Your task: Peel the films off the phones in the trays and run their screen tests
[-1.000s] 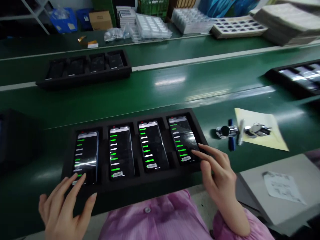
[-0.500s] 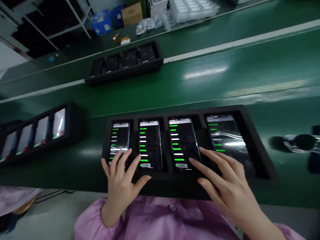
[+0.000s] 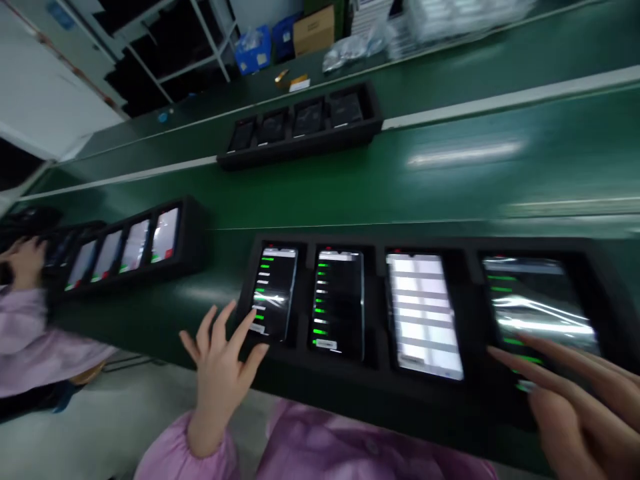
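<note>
In front of me a black foam tray (image 3: 375, 373) holds several smartphones in separate slots. The leftmost phone (image 3: 273, 287) and the second phone (image 3: 340, 303) show dark screens with green and white lines. A bright white screen with grey bands is on the third phone (image 3: 424, 313). My left hand (image 3: 220, 370) is open, fingers spread, at the tray's left edge, its index fingertip by the leftmost phone. My right hand (image 3: 585, 393) is open over the lower part of the rightmost phone (image 3: 540, 300), covering some of it; whether a fingertip touches the glass I cannot tell.
A second tray of lit phones (image 3: 193, 233) stands to the left, near a co-worker's hand (image 3: 27, 263). Across the green bench, another black tray (image 3: 300, 147) holds dark phones. Behind are a blue bin (image 3: 253, 50), a cardboard box (image 3: 314, 31) and clear plastic trays (image 3: 460, 27).
The third phone's screen has turned from dark with green lines to white with grey bands. My right hand has moved right, from the third phone to the rightmost one. The view has shifted.
</note>
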`<state>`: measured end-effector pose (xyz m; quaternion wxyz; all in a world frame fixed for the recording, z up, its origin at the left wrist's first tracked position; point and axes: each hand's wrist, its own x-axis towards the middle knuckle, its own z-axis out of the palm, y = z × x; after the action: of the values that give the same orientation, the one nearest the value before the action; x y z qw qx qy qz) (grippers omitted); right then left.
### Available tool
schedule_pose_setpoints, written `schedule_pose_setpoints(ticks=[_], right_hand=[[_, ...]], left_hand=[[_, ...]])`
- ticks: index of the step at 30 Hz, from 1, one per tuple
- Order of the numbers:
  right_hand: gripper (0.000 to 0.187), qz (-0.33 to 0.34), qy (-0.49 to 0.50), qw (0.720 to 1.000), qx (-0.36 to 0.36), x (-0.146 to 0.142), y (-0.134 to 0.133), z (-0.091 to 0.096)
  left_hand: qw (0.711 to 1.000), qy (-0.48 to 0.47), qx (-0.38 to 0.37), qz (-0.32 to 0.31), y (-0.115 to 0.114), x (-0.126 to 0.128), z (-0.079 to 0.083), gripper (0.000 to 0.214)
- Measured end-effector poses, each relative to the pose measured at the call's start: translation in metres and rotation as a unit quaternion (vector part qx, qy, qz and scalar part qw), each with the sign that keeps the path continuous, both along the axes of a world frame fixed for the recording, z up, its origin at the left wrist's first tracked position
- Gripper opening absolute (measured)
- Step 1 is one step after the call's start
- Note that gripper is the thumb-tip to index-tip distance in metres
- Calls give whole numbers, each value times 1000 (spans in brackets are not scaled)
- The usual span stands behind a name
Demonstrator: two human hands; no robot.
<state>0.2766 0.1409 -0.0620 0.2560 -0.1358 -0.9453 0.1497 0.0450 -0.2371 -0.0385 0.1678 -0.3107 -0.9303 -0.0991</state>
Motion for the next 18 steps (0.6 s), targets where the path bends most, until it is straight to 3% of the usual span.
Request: schedule_pose_setpoints(ticks=[3, 6, 9, 12, 16, 18], right_hand=[[47, 16, 2, 999, 28, -29, 0, 32], [35, 44, -41, 995, 79, -69, 9, 46], [38, 72, -89, 986, 123, -108, 18, 43], [36, 90, -115, 980, 137, -137, 20, 37], [36, 89, -134, 978, 133, -145, 24, 35], [35, 80, -133, 980, 126, -139, 30, 36]], left_hand=[[997, -10, 71, -5, -11, -14, 2, 51], [986, -9, 167, 25, -8, -36, 8, 62], [977, -68, 199, 24, 3, -59, 1, 60], [964, -155, 217, 18, 14, -70, -16, 60], [947, -195, 246, 62, 13, -65, -33, 58], [952, -184, 235, 63, 7, -64, -38, 57]])
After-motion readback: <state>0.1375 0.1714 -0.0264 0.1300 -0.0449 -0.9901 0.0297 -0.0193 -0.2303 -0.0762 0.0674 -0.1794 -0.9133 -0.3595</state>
